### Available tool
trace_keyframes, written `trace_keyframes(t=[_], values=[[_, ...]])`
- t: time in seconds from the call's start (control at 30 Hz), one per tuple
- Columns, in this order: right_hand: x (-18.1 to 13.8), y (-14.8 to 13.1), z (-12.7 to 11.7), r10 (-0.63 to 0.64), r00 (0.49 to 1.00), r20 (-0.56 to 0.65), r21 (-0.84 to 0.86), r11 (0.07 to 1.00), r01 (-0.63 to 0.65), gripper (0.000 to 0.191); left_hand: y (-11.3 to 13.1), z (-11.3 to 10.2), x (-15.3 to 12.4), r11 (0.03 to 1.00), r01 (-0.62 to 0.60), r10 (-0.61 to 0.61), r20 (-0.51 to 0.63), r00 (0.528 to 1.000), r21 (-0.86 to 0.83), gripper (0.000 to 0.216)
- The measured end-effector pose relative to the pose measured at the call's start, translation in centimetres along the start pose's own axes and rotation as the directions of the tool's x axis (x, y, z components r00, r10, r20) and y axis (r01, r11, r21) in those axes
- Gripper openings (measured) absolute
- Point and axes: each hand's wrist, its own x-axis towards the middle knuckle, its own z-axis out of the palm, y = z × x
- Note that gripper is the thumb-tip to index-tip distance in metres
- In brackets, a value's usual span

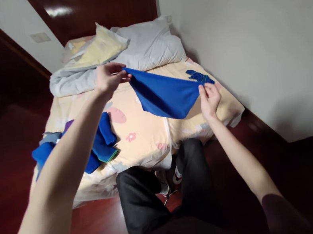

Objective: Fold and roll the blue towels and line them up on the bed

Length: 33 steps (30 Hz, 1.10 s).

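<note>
A plain blue cloth [165, 95] hangs in the air over the bed, its top edge stretched between my two hands. My left hand [110, 76] pinches the upper left corner between thumb and fingers. Lower and to the right, my right hand [210, 97] is closed on the other corner. The cloth sags in the middle and slants down to the right. Just behind my right hand lies a crumpled dark blue cloth [196, 75] on the bed. Several blue cloths [105, 138], one with a green edge, lie heaped at the left, partly hidden by my left forearm.
The bed [143, 143] has a cream sheet with pink and grey prints. A grey pillow [152, 43] and a pale yellow piece of bedding [101, 46] lie near the dark wooden headboard [106, 3]. A white wall [260, 34] stands close on the right. My knees are at the bed's near edge.
</note>
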Motion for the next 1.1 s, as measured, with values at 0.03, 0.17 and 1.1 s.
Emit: trace_keyframes(t=[0.03, 0.17, 1.1], values=[[1.1, -0.4, 0.3, -0.029, 1.0, 0.012, 0.018, 0.999, 0.029, 0.056, 1.1, -0.9, -0.9, 0.999, -0.015, 0.016, -0.023, 1.0, 0.04, 0.016], [4.4, -2.0, 1.3, -0.119, 0.98, 0.157, 0.04, 0.993, 0.115, 0.052, 4.6, -3.8, -4.0, 0.963, -0.085, 0.11, -0.085, 0.99, 0.256, 0.019], [-1.2, -12.5, -3.7, 0.24, 0.847, 0.474, 0.011, 0.961, -0.278, 0.038, 5.8, -14.4, -14.4, 0.969, 0.002, -0.019, 0.066, 0.998, 0.246, 0.031]])
